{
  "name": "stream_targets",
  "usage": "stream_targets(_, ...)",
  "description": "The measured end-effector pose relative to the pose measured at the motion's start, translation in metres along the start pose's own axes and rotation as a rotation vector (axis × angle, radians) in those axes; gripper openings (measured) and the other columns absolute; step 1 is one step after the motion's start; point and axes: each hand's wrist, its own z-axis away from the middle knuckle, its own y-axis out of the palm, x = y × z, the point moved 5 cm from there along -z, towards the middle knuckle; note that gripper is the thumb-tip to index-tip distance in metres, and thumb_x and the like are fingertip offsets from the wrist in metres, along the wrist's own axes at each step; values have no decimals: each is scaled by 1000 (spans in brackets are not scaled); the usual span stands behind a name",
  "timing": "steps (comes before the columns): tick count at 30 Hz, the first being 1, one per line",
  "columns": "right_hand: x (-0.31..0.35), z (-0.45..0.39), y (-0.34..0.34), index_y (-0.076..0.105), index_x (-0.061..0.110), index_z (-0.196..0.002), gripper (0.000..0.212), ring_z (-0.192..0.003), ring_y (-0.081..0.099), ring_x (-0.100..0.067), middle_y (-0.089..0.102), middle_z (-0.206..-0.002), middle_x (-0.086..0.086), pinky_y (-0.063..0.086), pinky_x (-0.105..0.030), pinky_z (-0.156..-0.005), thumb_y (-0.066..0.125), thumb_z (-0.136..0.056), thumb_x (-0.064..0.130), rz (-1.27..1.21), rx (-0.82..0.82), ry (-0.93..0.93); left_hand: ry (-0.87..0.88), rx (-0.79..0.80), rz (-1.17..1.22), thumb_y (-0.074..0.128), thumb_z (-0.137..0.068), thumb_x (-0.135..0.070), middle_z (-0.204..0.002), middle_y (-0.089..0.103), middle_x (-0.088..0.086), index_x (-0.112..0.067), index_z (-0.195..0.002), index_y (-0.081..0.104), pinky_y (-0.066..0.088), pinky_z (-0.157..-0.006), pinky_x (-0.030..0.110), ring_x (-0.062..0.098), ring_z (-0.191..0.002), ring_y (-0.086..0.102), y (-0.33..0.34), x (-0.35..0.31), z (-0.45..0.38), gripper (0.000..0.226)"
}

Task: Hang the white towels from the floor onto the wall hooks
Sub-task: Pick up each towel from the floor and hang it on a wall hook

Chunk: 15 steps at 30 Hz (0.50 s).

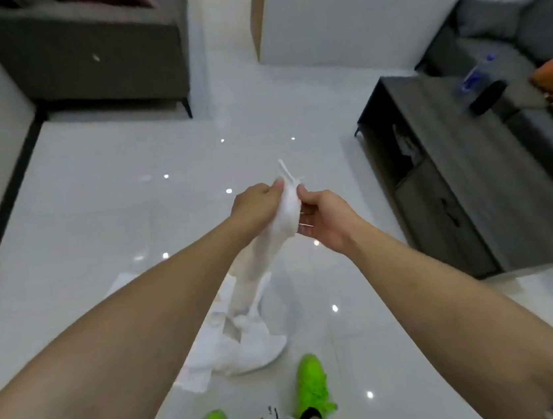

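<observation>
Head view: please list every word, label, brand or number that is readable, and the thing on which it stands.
No text is readable.
Bottle on the dark cabinet: blue label, too blurred to read.
White towel in the hands: no print visible.

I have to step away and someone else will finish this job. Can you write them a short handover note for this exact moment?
Left hand: fingers pinch the top edge of a white towel.
Right hand: grips the same top edge from the other side, so the towel is bunched between both hands and hangs down.
More white towels on the floor lie in a heap just ahead of the green shoes.
Done: one towel is lifted.
Left: no wall hooks are in view, so find them, hang this towel, then return for the heap.
</observation>
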Motion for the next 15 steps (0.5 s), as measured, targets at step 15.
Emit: stream_targets(15, 64, 171, -37, 68, 7, -119, 30, -101, 68, -28, 72, -107, -11, 50, -45, -101, 54, -100, 26, -512, -184, -377, 540, 180, -141, 59, -82, -34, -89, 71, 1, -22, -87, 75, 59, -81, 40, 21, -82, 68, 26, -181, 128, 21)
